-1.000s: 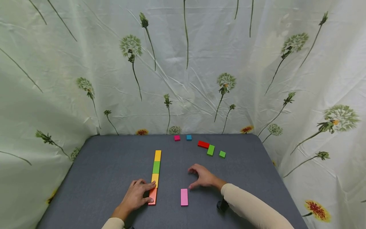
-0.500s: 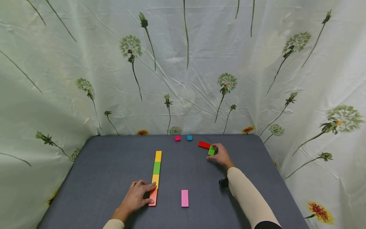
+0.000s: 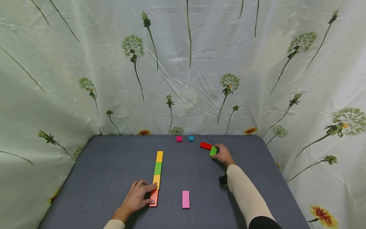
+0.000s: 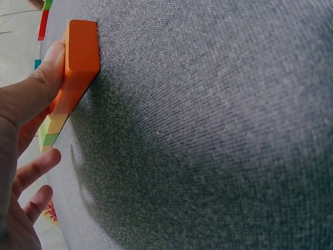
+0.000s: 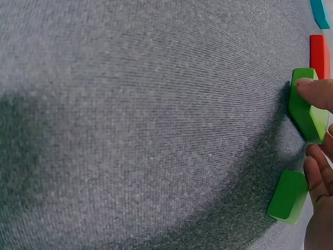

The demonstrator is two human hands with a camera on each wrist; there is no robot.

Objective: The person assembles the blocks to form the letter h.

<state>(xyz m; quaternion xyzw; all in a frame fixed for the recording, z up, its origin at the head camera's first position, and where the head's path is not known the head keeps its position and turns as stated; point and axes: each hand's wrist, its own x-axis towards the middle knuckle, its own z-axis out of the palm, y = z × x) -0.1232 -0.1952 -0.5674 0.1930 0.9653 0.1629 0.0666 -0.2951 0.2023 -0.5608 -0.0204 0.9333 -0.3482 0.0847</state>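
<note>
A row of flat blocks stands on the grey table: a yellow block [image 3: 159, 156], a green block [image 3: 158, 168], a second yellow block [image 3: 157, 178] and an orange block [image 3: 153, 197]. My left hand [image 3: 136, 197] rests over the near end, thumb on the orange block and index finger by its joint with the yellow one. At the back right, my right hand [image 3: 224, 155] pinches a light green block [image 3: 213, 151] that touches the end of a red block [image 3: 206, 145]. A smaller green block [image 5: 287, 196] lies beside the right fingers, hidden in the head view.
A pink block [image 3: 186, 199] lies alone near the front middle. A crimson block [image 3: 179, 139] and a blue block [image 3: 191, 138] lie at the back edge. A floral curtain [image 3: 183, 63] hangs behind the grey table [image 3: 114, 165].
My right hand has moved from beside the pink block to the far right and taken hold of the light green block. My left hand has stayed on the row.
</note>
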